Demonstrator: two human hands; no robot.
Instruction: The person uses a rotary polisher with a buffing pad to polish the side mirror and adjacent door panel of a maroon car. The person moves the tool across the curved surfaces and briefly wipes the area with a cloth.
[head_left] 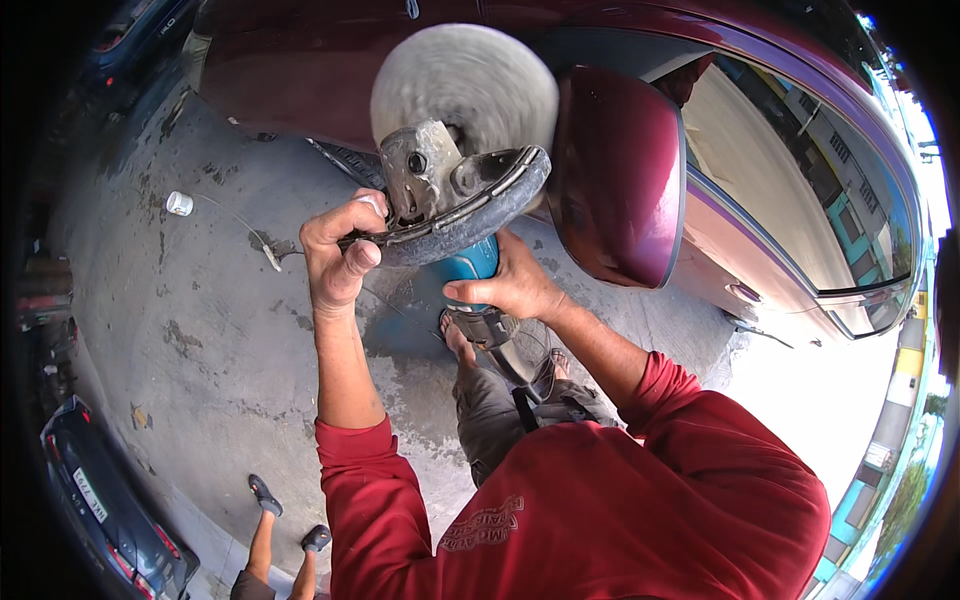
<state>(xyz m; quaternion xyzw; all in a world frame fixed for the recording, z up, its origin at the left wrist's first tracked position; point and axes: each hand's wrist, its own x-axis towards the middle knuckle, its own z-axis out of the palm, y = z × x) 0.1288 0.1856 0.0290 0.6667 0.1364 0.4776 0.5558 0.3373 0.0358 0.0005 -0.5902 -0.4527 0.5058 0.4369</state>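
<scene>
A blue and grey power polisher (470, 262) is held up in front of the maroon car, its round whitish pad (468, 80) blurred as if spinning. The pad is beside the maroon side mirror (618, 180); whether it touches the car's panel (290, 70) I cannot tell. My left hand (338, 250) is closed around the left end of the polisher's dark curved handle (450, 235), near the metal gear head (418, 165). Wrapped round the blue body below, my right hand (515, 285) has its thumb across the front.
A small white container (180, 203) stands on the stained concrete floor (230, 340), with a thin cord near it. Another person's feet (265, 495) show at lower left, near a parked dark car (115, 500). The maroon car's window (800, 170) is at right.
</scene>
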